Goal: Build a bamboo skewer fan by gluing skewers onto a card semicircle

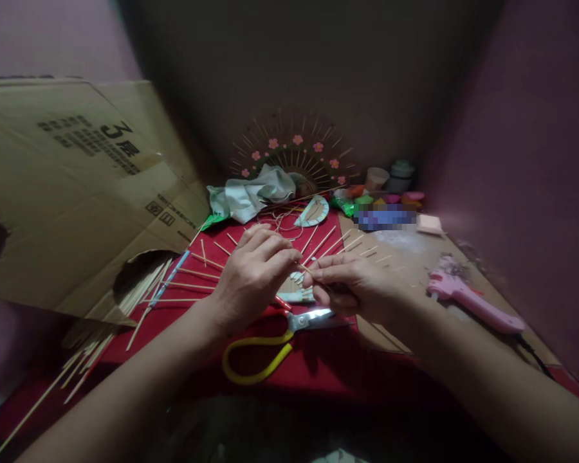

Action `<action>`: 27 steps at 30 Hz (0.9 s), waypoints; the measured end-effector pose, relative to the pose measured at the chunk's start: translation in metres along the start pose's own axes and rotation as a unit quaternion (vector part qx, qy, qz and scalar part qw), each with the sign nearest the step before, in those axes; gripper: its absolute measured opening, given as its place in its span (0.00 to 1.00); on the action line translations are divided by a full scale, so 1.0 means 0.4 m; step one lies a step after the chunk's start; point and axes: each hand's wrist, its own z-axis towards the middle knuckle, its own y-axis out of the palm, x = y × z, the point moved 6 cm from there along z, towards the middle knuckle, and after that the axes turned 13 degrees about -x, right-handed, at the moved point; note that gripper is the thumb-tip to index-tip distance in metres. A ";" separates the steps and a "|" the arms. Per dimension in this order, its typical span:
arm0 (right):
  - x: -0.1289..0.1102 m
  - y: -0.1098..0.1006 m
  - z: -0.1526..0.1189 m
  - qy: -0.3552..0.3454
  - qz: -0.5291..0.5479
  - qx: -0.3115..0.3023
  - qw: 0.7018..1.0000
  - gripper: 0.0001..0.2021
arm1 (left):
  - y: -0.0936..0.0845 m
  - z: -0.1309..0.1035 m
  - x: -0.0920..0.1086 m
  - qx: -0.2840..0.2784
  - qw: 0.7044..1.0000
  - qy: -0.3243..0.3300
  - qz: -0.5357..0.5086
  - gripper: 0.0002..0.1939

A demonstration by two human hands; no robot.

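My right hand [350,283] pinches a thin wooden stick [306,268] between thumb and fingers. The other end of the stick meets the curled fingers of my left hand [253,273], which are closed over it. Beneath both hands is a pale half-round base [287,297] with thin sticks fanning outward; my hands cover part of it. Just in front lie scissors with yellow handles [258,378], their metal blades [316,317] pointing right.
A cardboard box [77,212] with loose sticks [147,283] stands left. A pink glue gun [477,305] rests on cardboard [381,331] at right. Behind are a flowered stick fan [296,140], a crumpled cloth [251,196], a white-edged half-round piece [313,211] and a cup [376,179].
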 end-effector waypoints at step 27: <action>0.025 0.025 0.016 -0.045 0.123 0.016 0.991 0.03 | -0.012 -0.025 0.000 0.079 0.996 -0.047 0.011 0.04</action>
